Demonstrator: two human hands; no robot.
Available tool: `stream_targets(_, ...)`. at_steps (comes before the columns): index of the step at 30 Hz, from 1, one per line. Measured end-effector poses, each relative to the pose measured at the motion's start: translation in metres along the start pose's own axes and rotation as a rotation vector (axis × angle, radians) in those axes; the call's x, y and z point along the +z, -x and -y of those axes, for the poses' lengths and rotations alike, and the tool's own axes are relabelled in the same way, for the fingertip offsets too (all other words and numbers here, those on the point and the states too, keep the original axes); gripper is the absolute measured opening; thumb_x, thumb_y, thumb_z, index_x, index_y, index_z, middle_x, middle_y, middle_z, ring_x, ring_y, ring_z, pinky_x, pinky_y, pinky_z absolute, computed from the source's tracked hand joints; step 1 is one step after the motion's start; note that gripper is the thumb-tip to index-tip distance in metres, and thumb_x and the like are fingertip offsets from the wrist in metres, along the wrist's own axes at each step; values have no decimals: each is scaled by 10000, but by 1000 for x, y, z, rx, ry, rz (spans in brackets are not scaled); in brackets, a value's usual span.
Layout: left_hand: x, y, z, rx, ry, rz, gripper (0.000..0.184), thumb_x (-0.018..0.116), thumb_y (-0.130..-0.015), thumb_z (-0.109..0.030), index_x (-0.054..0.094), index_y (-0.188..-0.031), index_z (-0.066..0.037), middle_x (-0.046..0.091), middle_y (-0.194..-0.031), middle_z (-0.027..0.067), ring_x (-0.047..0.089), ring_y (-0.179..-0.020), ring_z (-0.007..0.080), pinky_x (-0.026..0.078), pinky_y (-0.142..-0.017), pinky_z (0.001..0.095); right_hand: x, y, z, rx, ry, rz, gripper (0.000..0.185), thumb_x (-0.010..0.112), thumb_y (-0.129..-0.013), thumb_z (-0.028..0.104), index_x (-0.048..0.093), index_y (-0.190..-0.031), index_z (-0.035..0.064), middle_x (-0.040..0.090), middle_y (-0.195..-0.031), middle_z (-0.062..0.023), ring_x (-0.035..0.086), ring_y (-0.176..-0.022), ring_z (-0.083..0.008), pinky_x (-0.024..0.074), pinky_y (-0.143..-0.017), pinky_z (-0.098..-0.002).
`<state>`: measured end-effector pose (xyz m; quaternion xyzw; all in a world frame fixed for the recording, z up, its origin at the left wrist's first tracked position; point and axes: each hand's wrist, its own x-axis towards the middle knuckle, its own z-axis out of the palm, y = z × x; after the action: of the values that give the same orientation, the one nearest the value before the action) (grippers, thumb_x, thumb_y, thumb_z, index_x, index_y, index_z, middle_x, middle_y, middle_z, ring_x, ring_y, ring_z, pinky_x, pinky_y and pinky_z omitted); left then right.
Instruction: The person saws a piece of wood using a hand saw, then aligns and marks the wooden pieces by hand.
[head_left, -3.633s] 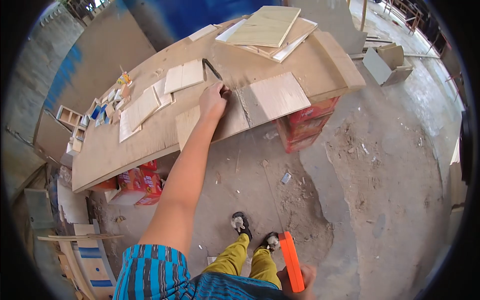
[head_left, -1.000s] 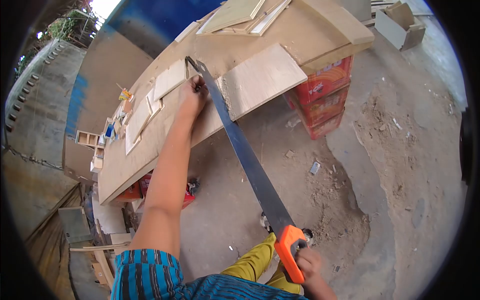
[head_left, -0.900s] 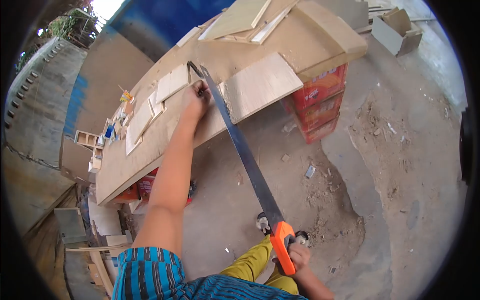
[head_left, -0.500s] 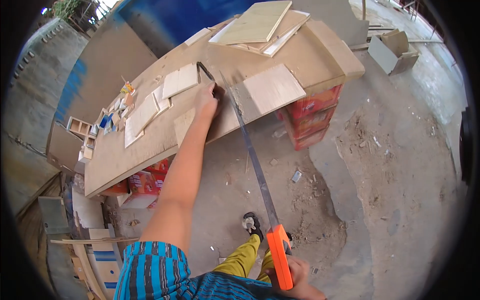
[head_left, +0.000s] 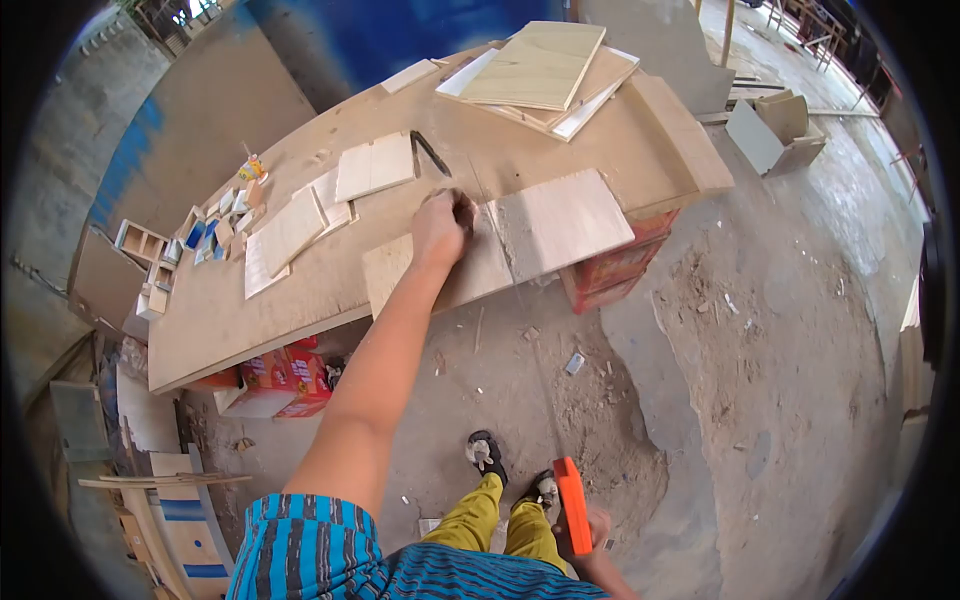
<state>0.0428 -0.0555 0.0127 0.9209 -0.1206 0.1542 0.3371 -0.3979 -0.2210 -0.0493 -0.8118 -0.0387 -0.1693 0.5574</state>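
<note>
My left hand (head_left: pixel 444 226) presses with curled fingers on a flat wooden board (head_left: pixel 565 225) at the table's front edge; what is pinched in it, if anything, is hidden. My right hand (head_left: pixel 592 527), low in the view, grips the orange handle of a saw (head_left: pixel 572 505). The thin blade is seen nearly edge-on and blurred, running up toward the board, right of my left hand. Sawdust lies in a line on the board there. A dark, narrow metal tool (head_left: pixel 430 153) lies just beyond my left hand.
The wooden table (head_left: pixel 230 330) bears stacked panels (head_left: pixel 535 65) at the back, thin boards (head_left: pixel 285 228) at left, and small wood blocks (head_left: pixel 225 235). Red boxes (head_left: pixel 285 378) stand beneath it. Debris lies on the floor. An open box (head_left: pixel 775 132) stands at the upper right.
The saw's blade has turned from showing its broad side to nearly edge-on. The view has shifted, with the table appearing lower. My left hand remains on the board, and my right hand still grips the saw.
</note>
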Motion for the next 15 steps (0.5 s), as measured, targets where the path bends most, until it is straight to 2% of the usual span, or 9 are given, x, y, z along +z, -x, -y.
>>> stream_targets(2, -4, -1, -1, 25, -16, 15, 66, 594, -743, -103, 593, -774, -45, 636, -837, 145, 582, -865, 347, 462, -764, 431, -8, -13, 26, 44, -88, 4, 199, 764, -658, 121, 581, -694, 52, 506, -543, -79, 535, -455, -268, 417, -438, -337)
stream_targets(5, 3, -5, 14, 94, -103, -7, 71, 578, -720, -85, 568, -776, -42, 627, -832, 155, 571, -858, 368, 463, -758, 443, -35, -39, 70, 162, 38, -5, 190, 744, -593, 89, 557, -624, 98, 539, -556, -40, 560, -491, -228, 401, -446, -315)
stream_targets(6, 3, -3, 11, 93, -111, -3, 77, 576, -713, -79, 559, -777, -39, 625, -834, 158, 568, -860, 374, 462, -757, 448, -42, -47, 81, 163, -5, 18, 189, 746, -601, 69, 563, -649, 76, 541, -568, -59, 558, -495, -248, 392, -437, -318)
stream_targets(9, 1, -1, 5, 76, -114, 5, 89, 572, -700, -66, 550, -780, -36, 620, -839, 163, 561, -866, 381, 463, -752, 455, -37, -67, 97, 194, 83, 104, 181, 741, -626, 62, 570, -685, 49, 540, -584, -84, 550, -496, -274, 408, -456, -337)
stream_targets(15, -5, 2, -8, 75, -60, -18, 70, 570, -712, -55, 607, -772, -57, 621, -822, 145, 575, -856, 348, 471, -738, 424, -6, -118, 83, 140, 16, 59, 169, 723, -672, 96, 573, -721, 36, 534, -604, -112, 545, -501, -309, 430, -472, -357)
